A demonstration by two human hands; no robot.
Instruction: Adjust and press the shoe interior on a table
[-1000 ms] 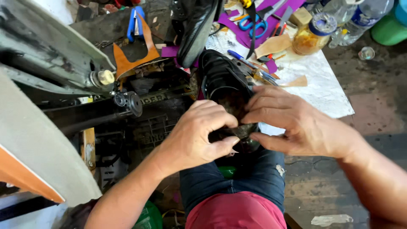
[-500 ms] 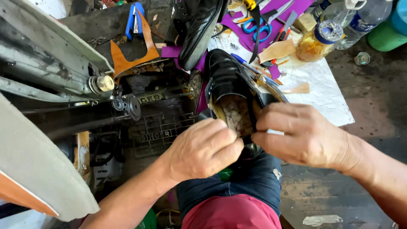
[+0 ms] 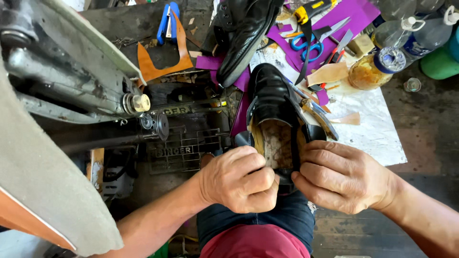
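**Both hands clamped on a black shoe at the knee**

The shoe is glossy black leather, sole side partly up, its toe pointing away from the person and its heel end toward the lap. The worn inner sole shows tan and rough, crossed by a dark strap. The left hand is curled tight, fingers folded over the shoe's near-left edge. The right hand grips the right edge, fingers bent and pressed against the leather. The shoe sits between the two hands, touching both, above the jeans.

Beyond it lies a second black shoe, shiny and tilted. Purple sheet scraps, blue-handled scissors and a round amber jar lie on the bench at right. A grey metal sewing machine stands at left.
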